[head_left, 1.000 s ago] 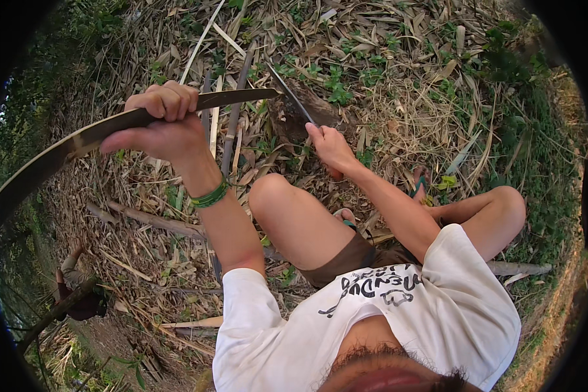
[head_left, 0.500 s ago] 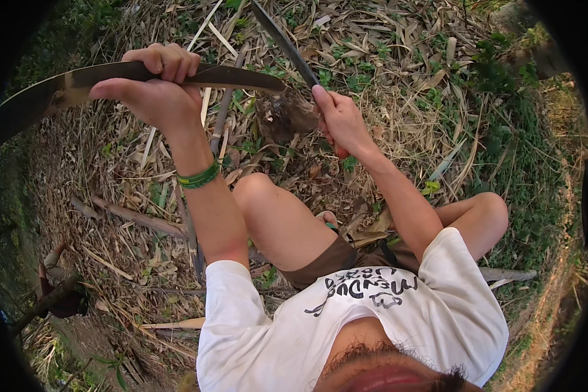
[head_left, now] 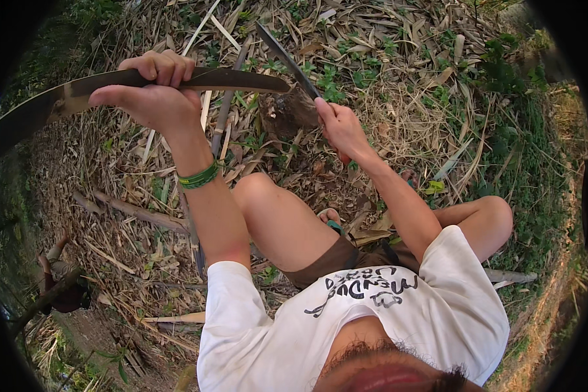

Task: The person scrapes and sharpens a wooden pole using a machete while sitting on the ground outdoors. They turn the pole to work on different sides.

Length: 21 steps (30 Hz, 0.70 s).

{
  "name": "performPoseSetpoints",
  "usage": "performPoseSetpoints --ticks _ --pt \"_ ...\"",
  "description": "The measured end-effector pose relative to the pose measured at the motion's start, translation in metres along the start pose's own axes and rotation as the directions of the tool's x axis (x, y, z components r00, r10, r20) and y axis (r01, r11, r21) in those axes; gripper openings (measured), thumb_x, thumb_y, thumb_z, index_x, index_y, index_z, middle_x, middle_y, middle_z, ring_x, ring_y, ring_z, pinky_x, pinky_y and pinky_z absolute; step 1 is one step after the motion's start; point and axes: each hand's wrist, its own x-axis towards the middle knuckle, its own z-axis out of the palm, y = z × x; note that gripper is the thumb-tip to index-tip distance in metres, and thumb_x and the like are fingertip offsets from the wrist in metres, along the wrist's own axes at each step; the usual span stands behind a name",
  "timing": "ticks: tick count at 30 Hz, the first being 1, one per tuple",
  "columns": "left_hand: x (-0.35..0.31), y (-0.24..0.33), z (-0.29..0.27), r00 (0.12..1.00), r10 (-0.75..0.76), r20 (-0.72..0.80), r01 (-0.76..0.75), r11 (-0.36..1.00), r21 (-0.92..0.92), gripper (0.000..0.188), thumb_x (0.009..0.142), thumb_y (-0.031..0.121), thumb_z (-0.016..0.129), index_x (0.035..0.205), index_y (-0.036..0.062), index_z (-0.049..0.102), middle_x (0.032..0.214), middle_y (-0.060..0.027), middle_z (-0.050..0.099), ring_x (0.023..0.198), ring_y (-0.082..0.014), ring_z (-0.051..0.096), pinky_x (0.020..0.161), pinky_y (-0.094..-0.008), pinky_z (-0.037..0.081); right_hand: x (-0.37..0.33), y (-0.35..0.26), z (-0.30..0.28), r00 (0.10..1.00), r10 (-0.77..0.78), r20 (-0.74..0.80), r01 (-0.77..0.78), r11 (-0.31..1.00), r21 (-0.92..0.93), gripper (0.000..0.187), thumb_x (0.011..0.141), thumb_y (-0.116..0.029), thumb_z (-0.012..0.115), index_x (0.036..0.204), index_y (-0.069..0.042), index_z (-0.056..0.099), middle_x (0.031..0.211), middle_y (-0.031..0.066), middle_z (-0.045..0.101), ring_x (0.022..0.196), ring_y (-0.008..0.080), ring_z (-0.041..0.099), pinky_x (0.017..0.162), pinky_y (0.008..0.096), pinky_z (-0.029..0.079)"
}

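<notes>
Item one: dark, curved strip (head_left: 101,80), held aloft by the left hand (head_left: 160,108). I log its fingers (head_left: 168,67) as clasped around it, folded over the upper edge, thumb laid along the lower. The free tip extends rightward, above a wood block (head_left: 284,114); contact between them I cannot judge. The far end is lost in the dark left rim; the span under the fingers is covered.

Item two: knife (head_left: 287,62), in the right hand (head_left: 343,130). Fingers closed around the handle, mostly concealed, a reddish butt showing. Blade slants up and left, just beside the strip's tip.

Item three: figure (head_left: 68,281) near the left rim, small, partly behind a branch (head_left: 42,307), posture unclear to me.
</notes>
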Motion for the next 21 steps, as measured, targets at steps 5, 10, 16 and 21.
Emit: performPoseSetpoints --ticks 5,10,16,21 --pt "0.004 0.003 0.002 0.998 0.020 0.057 -0.020 1.000 -0.003 0.084 0.081 0.093 0.023 0.070 0.0103 0.034 0.055 0.0006 0.025 0.047 -0.0132 0.026 0.047 -0.0287 0.026 -0.020 -0.076 -0.004 0.905 -0.392 -0.166 0.422 0.879 0.222 0.054 0.104 -0.051 0.050 0.079 -0.003 0.053 0.055 0.0016 0.050 0.048 0.0100 0.048 0.046 0.0297 0.038" --pt "0.004 -0.004 0.029 0.997 0.012 0.082 -0.012 1.000 0.004 0.085 0.079 0.094 0.027 0.070 0.0100 0.035 0.056 0.0004 0.025 0.047 -0.0131 0.025 0.047 -0.0287 0.027 0.005 0.091 0.017 0.971 -0.150 -0.187 0.090 0.951 -0.296 0.061 0.102 -0.054 0.050 0.080 0.002 0.059 0.060 0.0118 0.058 0.055 0.0207 0.055 0.057 0.0387 0.045" --pt "0.016 0.037 0.019 0.993 0.077 0.086 -0.064 0.988 -0.139 0.086 0.077 0.095 0.027 0.069 0.0100 0.035 0.055 0.0004 0.026 0.048 -0.0135 0.025 0.048 -0.0284 0.026 -0.004 0.052 0.014 0.993 0.118 -0.002 -0.118 0.993 -0.010 0.062 0.101 -0.056 0.048 0.072 -0.001 0.052 0.059 0.0078 0.055 0.052 0.0211 0.054 0.055 0.0405 0.045" --pt "0.017 0.056 0.030 0.981 0.147 0.125 -0.137 0.987 -0.088 0.086 0.076 0.096 0.020 0.067 0.0114 0.034 0.055 0.0002 0.025 0.048 -0.0138 0.022 0.047 -0.0290 0.026 -0.011 0.042 0.008 0.991 0.105 0.082 -0.107 0.994 0.017 0.062 0.101 -0.058 0.048 0.071 -0.004 0.051 0.058 0.0047 0.054 0.050 0.0163 0.054 0.050 0.0353 0.044"
